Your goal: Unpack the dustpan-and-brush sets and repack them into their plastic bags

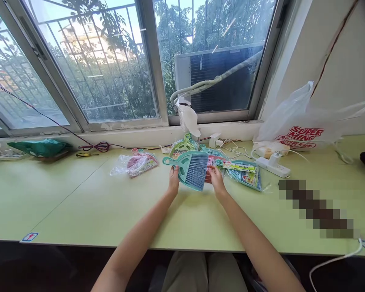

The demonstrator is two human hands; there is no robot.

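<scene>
Pale-green tabletop (79, 211) below grey-framed sliding windows (153, 61); daylight, trees (124, 89) outside (air-conditioner condenser (222, 99) behind right pane (207, 28)); white wall (349, 73) at right.

Two hands (173, 181) (215, 180), one held brush (196, 169)

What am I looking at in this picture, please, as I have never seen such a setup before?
There is no machine here: a person works with two bare hands, and this one picture comes from a camera worn on their head, looking forward and down. The left hand holds a teal brush near its handle; the right hand is at the bristle end. On the table lie, among other things, a pink packet, a blue packet, a screwdriver and a power strip.
</scene>
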